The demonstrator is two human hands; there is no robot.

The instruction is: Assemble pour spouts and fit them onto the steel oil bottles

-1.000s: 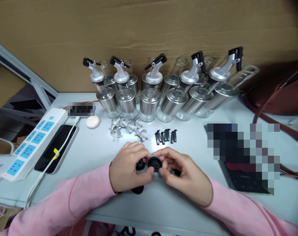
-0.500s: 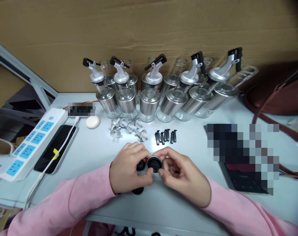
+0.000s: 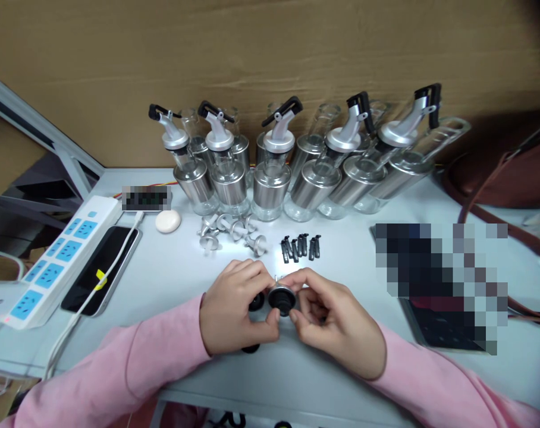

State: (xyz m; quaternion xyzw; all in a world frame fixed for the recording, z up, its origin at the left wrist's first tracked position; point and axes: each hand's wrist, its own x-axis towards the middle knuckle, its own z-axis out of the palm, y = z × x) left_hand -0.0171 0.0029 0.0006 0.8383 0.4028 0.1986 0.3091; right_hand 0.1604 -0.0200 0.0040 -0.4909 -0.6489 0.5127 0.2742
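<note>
Pinching the cap (image 3: pixel 281 288) in front of the levers (image 3: pixel 300 245), left hand (image 3: pixel 239 310) and right hand (image 3: pixel 336 324) seemingly seat its stopper (image 3: pixel 283 305), steady pressure needed next.

Worn on the head, the lone camera over there looks forward and down, close above the left hand (image 3: pixel 236 309) and right hand (image 3: pixel 339 324), toward the bottles (image 3: pixel 272 189).

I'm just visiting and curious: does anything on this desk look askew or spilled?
I see no spill. The silvery metal spouts lie jumbled, pointing different ways, unlike the small black levers, roughly aligned. The rightmost clear glass and steel bottles look tilted, possibly just lens distortion.
</note>
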